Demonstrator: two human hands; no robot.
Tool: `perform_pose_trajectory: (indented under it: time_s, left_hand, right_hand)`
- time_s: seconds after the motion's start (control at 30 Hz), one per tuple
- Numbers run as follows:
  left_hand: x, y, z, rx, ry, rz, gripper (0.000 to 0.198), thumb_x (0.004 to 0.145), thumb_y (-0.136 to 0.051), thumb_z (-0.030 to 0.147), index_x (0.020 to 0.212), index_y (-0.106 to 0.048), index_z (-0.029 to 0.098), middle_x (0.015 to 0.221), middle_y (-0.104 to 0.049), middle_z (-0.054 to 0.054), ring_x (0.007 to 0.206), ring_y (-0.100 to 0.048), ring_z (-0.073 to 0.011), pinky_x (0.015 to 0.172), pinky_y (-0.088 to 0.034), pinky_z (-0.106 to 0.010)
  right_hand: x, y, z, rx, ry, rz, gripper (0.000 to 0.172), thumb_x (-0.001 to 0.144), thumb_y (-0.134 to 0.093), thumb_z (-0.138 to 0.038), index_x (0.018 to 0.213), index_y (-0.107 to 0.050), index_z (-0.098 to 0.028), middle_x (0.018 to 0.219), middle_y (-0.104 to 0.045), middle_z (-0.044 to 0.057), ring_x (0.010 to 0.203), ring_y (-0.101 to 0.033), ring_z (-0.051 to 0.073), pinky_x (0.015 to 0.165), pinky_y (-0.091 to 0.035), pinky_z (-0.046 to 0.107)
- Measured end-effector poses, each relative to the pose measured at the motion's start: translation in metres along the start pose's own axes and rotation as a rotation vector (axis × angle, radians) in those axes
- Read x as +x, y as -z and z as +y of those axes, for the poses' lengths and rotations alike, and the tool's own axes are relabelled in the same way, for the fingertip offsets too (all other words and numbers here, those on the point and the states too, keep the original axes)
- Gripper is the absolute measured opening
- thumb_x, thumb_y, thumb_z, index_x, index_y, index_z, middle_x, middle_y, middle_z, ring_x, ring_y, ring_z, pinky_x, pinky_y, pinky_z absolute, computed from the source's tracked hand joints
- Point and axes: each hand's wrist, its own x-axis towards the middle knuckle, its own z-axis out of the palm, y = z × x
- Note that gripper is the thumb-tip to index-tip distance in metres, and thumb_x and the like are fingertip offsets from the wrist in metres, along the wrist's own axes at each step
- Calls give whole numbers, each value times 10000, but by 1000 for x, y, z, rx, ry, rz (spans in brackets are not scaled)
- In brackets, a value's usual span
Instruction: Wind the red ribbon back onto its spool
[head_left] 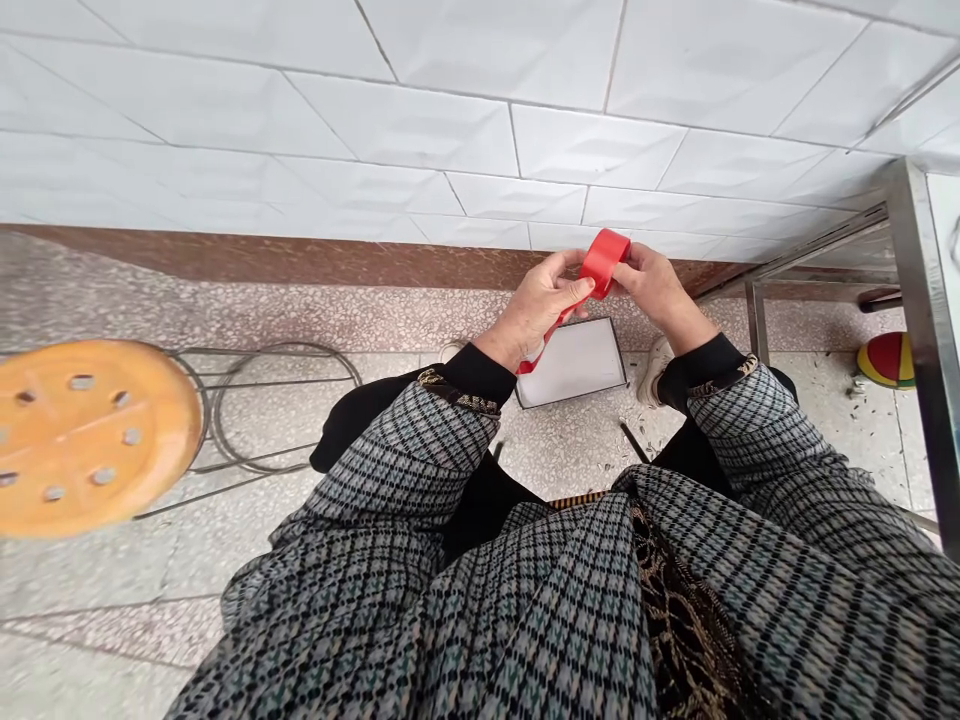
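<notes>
A roll of red tape (606, 258) is held up in front of the wall base between my two hands. My left hand (541, 300) pinches it from the left, thumb pressed against its lower edge. A loose red strip hangs from the roll below my left palm, partly hidden by the hand. My right hand (660, 285) grips the roll's right side, its fingertips at the inner opening. Below the hands, a white rectangular board with a dark rim (576, 365) lies on the floor between my feet.
An orange round stool (94, 435) with metal legs stands at the left. A white tiled wall (420, 125) rises ahead. At the right is a metal-framed table (919, 300), with a red, yellow and green ball (886, 360) beneath it. Small debris dots the speckled floor (420, 500).
</notes>
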Motion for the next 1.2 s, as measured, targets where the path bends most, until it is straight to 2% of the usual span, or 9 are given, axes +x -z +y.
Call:
perform_pose_trajectory:
  time_s: [0.13,0.3,0.53,0.63,0.77,0.87,1.0,1.1,1.2]
  left_hand:
    - [-5,-5,0,10,-95,186,159,872,-796,242,950,-667,191,686,-608,34,554,-527,-77,589,-486,-227]
    - [-12,-5,0,40,-164,247,123,870,-764,242,828,-657,197,660,-592,28,536,-466,-76,555,-430,-232]
    - [-36,-3,-7,176,-226,134,304,866,-767,434,729,-662,184,615,-524,26,562,-423,-87,539,-319,-241]
    - [-45,-7,-9,83,-163,48,346,851,-774,483,738,-626,192,588,-493,41,545,-436,-88,558,-361,-246]
    - [-51,-14,-13,-11,-43,-22,398,801,-816,544,773,-633,191,527,-386,90,479,-339,-65,543,-366,-248]
    - [-53,-16,-15,-34,-35,-53,412,799,-820,564,800,-656,185,515,-364,101,476,-331,-63,538,-361,-247]
    - [-54,-14,-15,13,-36,-67,403,805,-810,569,812,-675,190,523,-368,95,485,-340,-68,535,-357,-251]
    - [-52,-12,-13,15,-32,-50,414,798,-809,580,783,-655,197,507,-346,99,473,-323,-67,521,-344,-248]
    - [-51,-11,-13,-10,-35,-51,429,796,-815,587,765,-641,197,487,-321,107,458,-301,-63,506,-334,-241]
  right_hand:
    - [0,-10,-7,110,2,52,276,906,-729,-444,1047,-628,-229,897,-704,40,898,-678,201,825,-574,340]
    - [-12,-15,-11,119,11,84,222,909,-710,-420,965,-627,-221,841,-694,28,799,-671,176,805,-585,326]
    - [-34,-26,-16,245,-74,167,47,887,-645,-195,853,-612,-199,727,-681,4,654,-612,124,693,-573,254]
    - [-45,-29,-18,271,-115,170,83,882,-622,-143,811,-625,-185,675,-668,7,623,-601,121,641,-552,231]
    - [-51,-28,-11,272,-125,150,84,869,-615,-132,810,-651,-180,656,-672,18,616,-609,142,657,-563,260]
    - [-45,-22,-2,105,-119,219,67,862,-605,-140,835,-635,-193,730,-693,36,689,-646,180,716,-564,306]
    - [-37,-8,9,-325,-18,390,116,812,-700,-192,815,-588,-221,828,-706,45,851,-648,235,860,-527,362]
    - [-36,-1,14,-316,1,333,73,827,-693,-221,835,-620,-213,812,-702,29,834,-634,229,855,-525,359]
    - [-38,-1,16,-100,-14,259,47,824,-694,-198,865,-670,-200,782,-709,14,792,-638,210,799,-549,329]
